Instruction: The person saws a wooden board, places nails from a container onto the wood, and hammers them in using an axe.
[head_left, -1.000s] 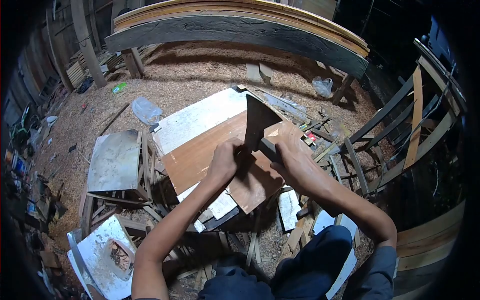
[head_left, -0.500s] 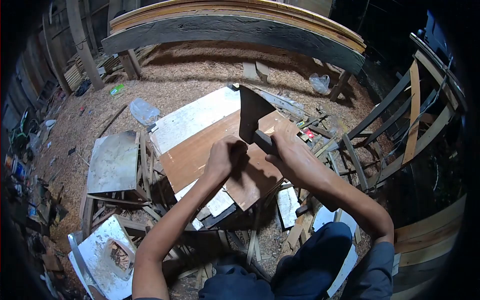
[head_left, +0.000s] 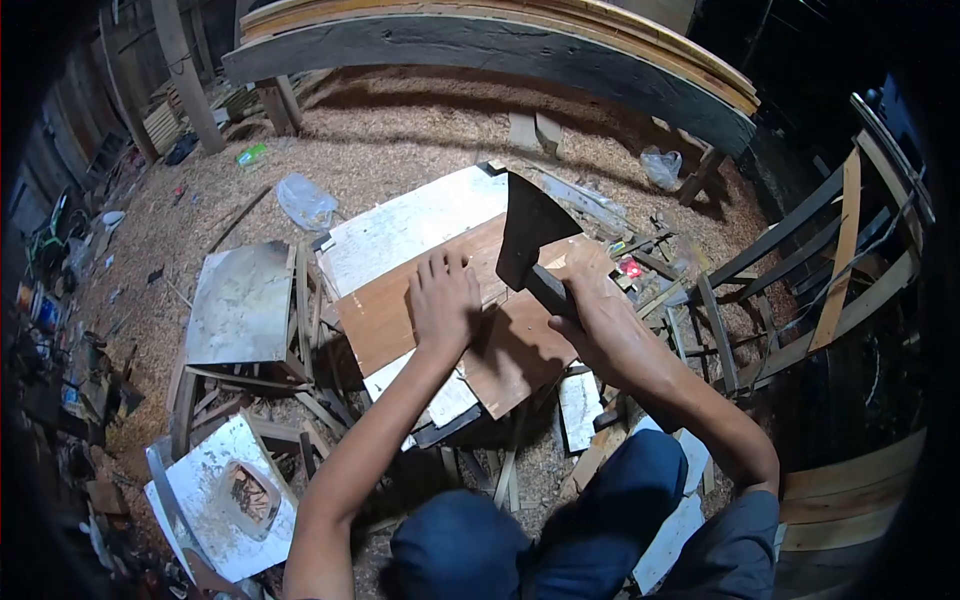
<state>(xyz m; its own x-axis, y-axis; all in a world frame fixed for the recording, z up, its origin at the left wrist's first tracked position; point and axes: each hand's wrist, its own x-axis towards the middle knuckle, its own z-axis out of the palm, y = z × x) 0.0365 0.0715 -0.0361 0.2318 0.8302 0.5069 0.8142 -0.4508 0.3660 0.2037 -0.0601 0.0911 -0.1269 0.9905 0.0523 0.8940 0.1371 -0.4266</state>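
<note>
My right hand (head_left: 592, 305) is wrapped round the dark handle of a broad-bladed hatchet (head_left: 532, 228), whose blade points up above the boards. Flat on a brown plywood board (head_left: 380, 325) lies my left hand (head_left: 446, 305), fingers apart and holding nothing. A second brown board (head_left: 520, 350) sits at the near right, shaded by my hands and the hatchet. Beneath and behind the plywood is a white, scuffed panel (head_left: 415, 225).
A low table with a worn top (head_left: 240, 305) stands at the left, near a white panel with a hole (head_left: 210, 500). Stacked planks on a beam (head_left: 480, 40) cross the back. A wooden frame (head_left: 845, 240) rises at the right. Wood scraps litter the ground.
My left hand has opened from a closed shape and now lies spread on the plywood. The hatchet stays raised in my right hand. The whole view has shifted slightly.
</note>
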